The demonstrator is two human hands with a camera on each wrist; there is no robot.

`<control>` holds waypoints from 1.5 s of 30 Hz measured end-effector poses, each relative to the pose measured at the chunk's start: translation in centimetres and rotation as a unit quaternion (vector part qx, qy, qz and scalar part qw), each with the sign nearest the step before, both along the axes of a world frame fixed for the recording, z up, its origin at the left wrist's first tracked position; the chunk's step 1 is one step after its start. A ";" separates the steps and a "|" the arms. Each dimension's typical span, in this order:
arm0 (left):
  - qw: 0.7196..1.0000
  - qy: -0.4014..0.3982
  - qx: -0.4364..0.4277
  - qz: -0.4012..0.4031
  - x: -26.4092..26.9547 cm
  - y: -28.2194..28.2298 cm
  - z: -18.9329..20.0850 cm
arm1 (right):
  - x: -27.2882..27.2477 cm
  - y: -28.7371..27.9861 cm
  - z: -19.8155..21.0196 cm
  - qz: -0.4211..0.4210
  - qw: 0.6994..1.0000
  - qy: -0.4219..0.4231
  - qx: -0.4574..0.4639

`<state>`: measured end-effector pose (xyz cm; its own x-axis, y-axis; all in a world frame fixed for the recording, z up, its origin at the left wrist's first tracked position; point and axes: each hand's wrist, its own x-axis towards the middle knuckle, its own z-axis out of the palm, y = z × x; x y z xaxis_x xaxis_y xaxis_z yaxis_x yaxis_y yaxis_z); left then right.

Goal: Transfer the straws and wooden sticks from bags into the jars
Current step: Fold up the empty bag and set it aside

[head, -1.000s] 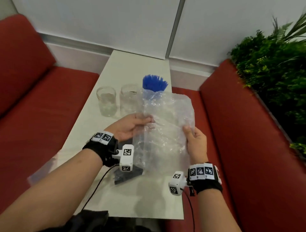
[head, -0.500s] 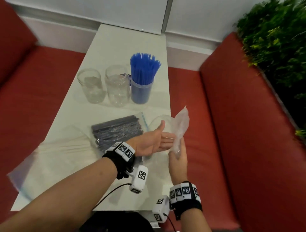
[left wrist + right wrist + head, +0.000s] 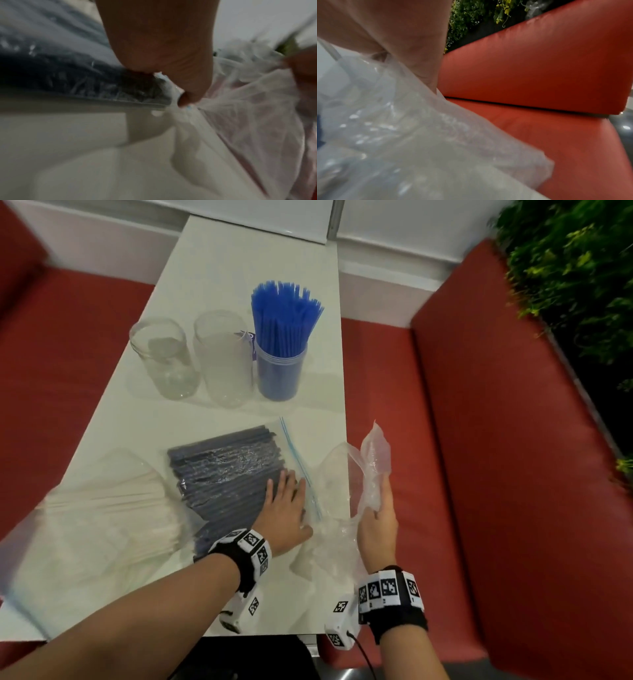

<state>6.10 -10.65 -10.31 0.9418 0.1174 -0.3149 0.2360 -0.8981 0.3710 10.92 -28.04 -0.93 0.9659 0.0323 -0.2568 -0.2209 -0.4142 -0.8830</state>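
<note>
My left hand (image 3: 286, 510) lies flat, fingers straight, on the bag of dark straws (image 3: 226, 470) at the frame's centre. My right hand (image 3: 376, 525), just right of it at the table (image 3: 212, 268) edge, grips a crumpled empty bag (image 3: 371, 460). The wooden sticks (image 3: 113, 508) lie bagged at lower left; two empty jars (image 3: 164, 361) and the blue straws (image 3: 284, 316) stand above.

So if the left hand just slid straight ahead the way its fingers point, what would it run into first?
The left hand lies flat on the bag of dark straws; sliding on, it would probably reach the blue straw jar, though depth is unclear.
</note>
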 end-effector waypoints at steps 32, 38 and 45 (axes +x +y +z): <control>0.689 -0.454 -0.464 0.322 -3.7 15.4 19.9 | -1.6 10.8 -4.5 0.314 0.867 0.127 -0.365; 0.743 -0.406 -0.437 0.303 -4.9 15.7 21.7 | 1.0 17.1 10.6 0.232 0.963 -0.068 0.122; 0.793 -0.371 -0.409 0.259 -6.7 17.3 25.4 | 1.5 19.1 18.0 0.420 0.872 -0.251 -0.028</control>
